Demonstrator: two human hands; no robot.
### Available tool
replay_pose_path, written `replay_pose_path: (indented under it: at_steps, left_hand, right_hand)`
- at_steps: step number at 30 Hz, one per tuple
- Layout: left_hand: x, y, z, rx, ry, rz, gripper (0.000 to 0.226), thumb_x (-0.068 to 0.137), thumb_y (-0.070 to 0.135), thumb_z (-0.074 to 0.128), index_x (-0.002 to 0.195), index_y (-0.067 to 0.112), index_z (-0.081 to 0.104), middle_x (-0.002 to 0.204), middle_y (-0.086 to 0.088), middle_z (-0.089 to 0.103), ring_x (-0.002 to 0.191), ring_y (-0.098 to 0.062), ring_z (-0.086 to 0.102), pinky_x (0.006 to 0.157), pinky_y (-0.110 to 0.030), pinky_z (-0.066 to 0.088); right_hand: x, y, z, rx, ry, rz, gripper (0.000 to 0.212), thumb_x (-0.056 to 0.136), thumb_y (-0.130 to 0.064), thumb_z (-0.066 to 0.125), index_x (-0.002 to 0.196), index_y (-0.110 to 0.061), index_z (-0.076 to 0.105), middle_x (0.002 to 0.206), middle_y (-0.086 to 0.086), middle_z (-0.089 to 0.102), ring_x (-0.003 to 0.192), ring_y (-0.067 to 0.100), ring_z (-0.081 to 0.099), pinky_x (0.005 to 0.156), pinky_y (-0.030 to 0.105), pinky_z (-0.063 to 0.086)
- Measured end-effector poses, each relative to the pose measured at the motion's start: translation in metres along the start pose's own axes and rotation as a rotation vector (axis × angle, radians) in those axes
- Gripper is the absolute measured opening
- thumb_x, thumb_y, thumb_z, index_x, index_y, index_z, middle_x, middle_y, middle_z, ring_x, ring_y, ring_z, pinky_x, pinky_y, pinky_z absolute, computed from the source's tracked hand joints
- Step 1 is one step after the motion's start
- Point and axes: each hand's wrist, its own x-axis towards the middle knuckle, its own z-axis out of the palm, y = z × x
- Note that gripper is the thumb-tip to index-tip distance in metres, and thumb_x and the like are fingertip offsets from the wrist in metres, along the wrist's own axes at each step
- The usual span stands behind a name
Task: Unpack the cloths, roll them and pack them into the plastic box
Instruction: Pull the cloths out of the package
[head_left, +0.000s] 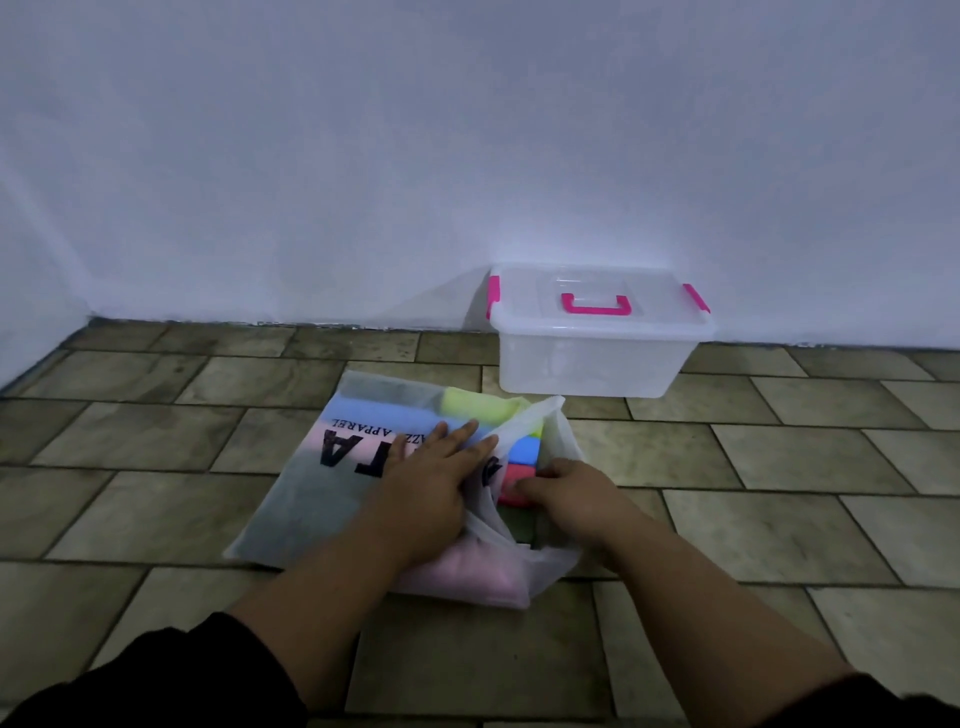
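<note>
Floor (156, 436) of brown tiles meeting a pale wall (363, 156). Left of centre, a translucent white bag (291, 509) with black lettering lies flat on the floor, its mouth towards the right. Folded cloths show through the film: a light blue cloth (363, 408) along the far edge, a yellow-green cloth (472, 405) beside it, and a pale pink cloth (467, 571) at the near corner.

The left hand (436, 478) rests on top of the bag, palm down, fingers straight and spread, pressing the film just beside the opening. At the opened mouth a second blue cloth (527, 449), a bright pink cloth (511, 480) and a dark green cloth (519, 527) lie stacked side by side.

The right hand (571, 493) reaches into the mouth, its fingers and thumb curled on the edge of the bright pink cloth. Both forearms are bare below dark sleeves (182, 675).

Farther back and to the right, a clear plastic box (587, 364) stands on the floor against the wall, near the bag. Its lid (540, 291) is on, with a pink handle (596, 306) and pink side latches (492, 296).
</note>
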Motion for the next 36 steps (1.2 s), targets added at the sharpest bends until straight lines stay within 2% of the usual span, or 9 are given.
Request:
replay_pose_path:
  at_steps: [6, 12, 16, 21, 23, 26, 30, 34, 36]
  left_hand:
    - [-0.002, -0.004, 0.002, -0.073, 0.038, -0.001, 0.057, 0.094, 0.025, 0.035, 0.145, 0.045, 0.017, 0.156, 0.017, 0.012, 0.144, -0.007, 0.002, 0.117, -0.049, -0.005]
    - [-0.003, -0.006, 0.004, 0.037, 0.007, -0.020, 0.066, 0.083, 0.070, 0.021, 0.144, 0.049, 0.006, 0.158, 0.014, 0.006, 0.145, -0.008, 0.002, 0.116, -0.051, -0.006]
    - [-0.002, -0.007, 0.005, 0.072, -0.004, -0.040, 0.071, 0.081, 0.074, 0.021, 0.145, 0.047, 0.006, 0.158, 0.015, 0.003, 0.144, -0.007, 0.000, 0.113, -0.055, -0.010]
    - [-0.002, -0.007, 0.007, 0.095, -0.013, -0.051, 0.071, 0.082, 0.073, 0.021, 0.146, 0.046, 0.006, 0.158, 0.015, 0.004, 0.145, -0.008, 0.001, 0.113, -0.056, -0.008]
    - [-0.003, -0.006, 0.007, 0.113, -0.012, -0.057, 0.071, 0.083, 0.072, 0.022, 0.146, 0.046, 0.005, 0.158, 0.014, 0.005, 0.145, -0.010, 0.002, 0.113, -0.057, -0.006]
    - [-0.006, 0.000, 0.009, 0.125, 0.004, -0.094, 0.073, 0.079, 0.074, 0.016, 0.146, 0.046, 0.004, 0.158, 0.014, 0.005, 0.145, -0.010, 0.003, 0.112, -0.057, -0.007]
    - [-0.014, 0.007, 0.016, 0.127, 0.027, -0.147, 0.075, 0.077, 0.075, 0.013, 0.146, 0.046, 0.001, 0.159, 0.012, 0.003, 0.145, -0.011, 0.002, 0.110, -0.056, -0.007]
    - [-0.007, 0.001, 0.011, 0.132, 0.022, -0.112, 0.079, 0.073, 0.080, 0.017, 0.143, 0.050, -0.002, 0.158, 0.013, -0.008, 0.144, -0.013, 0.000, 0.109, -0.059, -0.006]
    - [0.001, -0.006, 0.004, 0.180, -0.034, -0.049, 0.080, 0.071, 0.082, 0.016, 0.142, 0.051, -0.006, 0.158, 0.012, -0.008, 0.145, -0.016, -0.001, 0.110, -0.059, -0.004]
  right_hand:
    - [0.000, -0.001, 0.008, 0.257, 0.124, 0.006, 0.040, 0.070, -0.039, 0.077, 0.098, -0.024, 0.052, 0.099, -0.001, 0.063, 0.090, 0.015, 0.062, 0.075, 0.032, 0.056]
    - [-0.011, 0.015, -0.022, 0.399, 0.120, -0.073, 0.028, 0.074, -0.013, 0.073, 0.094, -0.032, 0.063, 0.105, 0.005, 0.062, 0.091, 0.029, 0.064, 0.077, 0.047, 0.059]
    - [-0.027, 0.056, -0.088, 0.710, 0.085, -0.049, 0.026, 0.066, -0.003, 0.071, 0.089, -0.016, 0.069, 0.105, 0.019, 0.064, 0.077, 0.029, 0.069, 0.061, 0.037, 0.057]
    - [-0.007, 0.070, -0.118, 1.021, 0.376, -0.025, 0.022, 0.075, 0.003, 0.065, 0.083, -0.015, 0.057, 0.102, 0.012, 0.062, 0.075, 0.025, 0.067, 0.055, 0.032, 0.057]
    - [0.007, 0.062, -0.097, 0.871, 0.507, -0.018, 0.023, 0.078, 0.000, 0.066, 0.088, -0.018, 0.055, 0.106, 0.011, 0.060, 0.083, 0.026, 0.063, 0.061, 0.035, 0.057]
    - [0.025, 0.055, -0.055, 0.261, 0.644, -0.058, 0.023, 0.078, -0.014, 0.069, 0.091, -0.026, 0.055, 0.096, 0.007, 0.064, 0.074, 0.018, 0.061, 0.058, 0.030, 0.049]
    - [0.029, 0.053, -0.039, -0.181, 0.501, -0.100, 0.030, 0.074, -0.030, 0.072, 0.099, -0.024, 0.056, 0.098, 0.008, 0.056, 0.081, 0.025, 0.056, 0.067, 0.029, 0.042]
    - [0.019, 0.031, -0.045, -0.226, 0.613, -0.405, 0.015, 0.077, -0.027, 0.067, 0.092, -0.024, 0.066, 0.093, -0.002, 0.060, 0.085, 0.016, 0.057, 0.071, 0.028, 0.045]
    - [0.014, 0.013, -0.035, -0.246, 0.436, -0.538, 0.013, 0.081, -0.022, 0.064, 0.090, -0.029, 0.067, 0.088, -0.013, 0.062, 0.078, 0.005, 0.058, 0.065, 0.017, 0.043]
